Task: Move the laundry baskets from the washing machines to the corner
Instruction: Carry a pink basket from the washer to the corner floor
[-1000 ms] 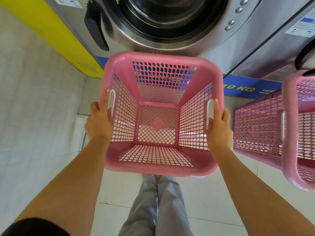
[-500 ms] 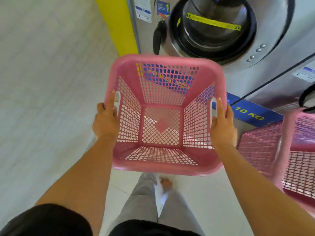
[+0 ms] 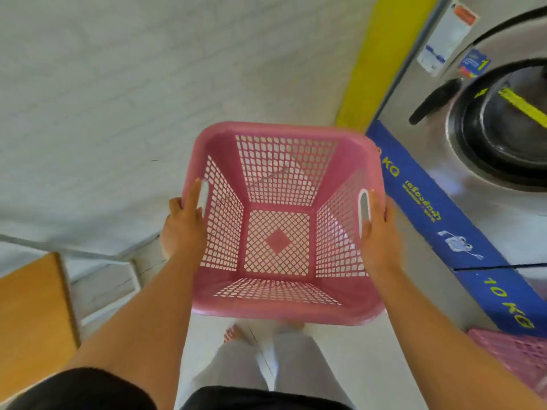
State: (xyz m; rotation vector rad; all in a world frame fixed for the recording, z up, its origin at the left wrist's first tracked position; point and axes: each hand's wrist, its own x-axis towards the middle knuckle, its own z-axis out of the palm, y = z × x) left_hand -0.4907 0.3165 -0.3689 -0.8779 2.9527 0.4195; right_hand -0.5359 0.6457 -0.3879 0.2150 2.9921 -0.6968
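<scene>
You are holding the basket (image 3: 278,220) in the air in front of you, above the floor (image 3: 340,359), with the washer (image 3: 485,149) off to its right and the white wall (image 3: 148,84) on the far left. Your left hand (image 3: 183,229) is clasping the left rim beside its handle slot, and your right hand (image 3: 377,232) is clasping the right rim beside the other slot, fingers curled under the lip. The basket is looking empty, so it is probably riding light; the lattice plastic is likely flexing a little yet keeping its shape. Those two slots are giving you the surest hold, since the smooth rim may be slippery. You are seeing two baskets: the one you are carrying and a second basket (image 3: 515,356), partly cut off at the near right, close to the washer's base. One washer is showing, and a wooden board (image 3: 32,315) is sitting at the near left.
</scene>
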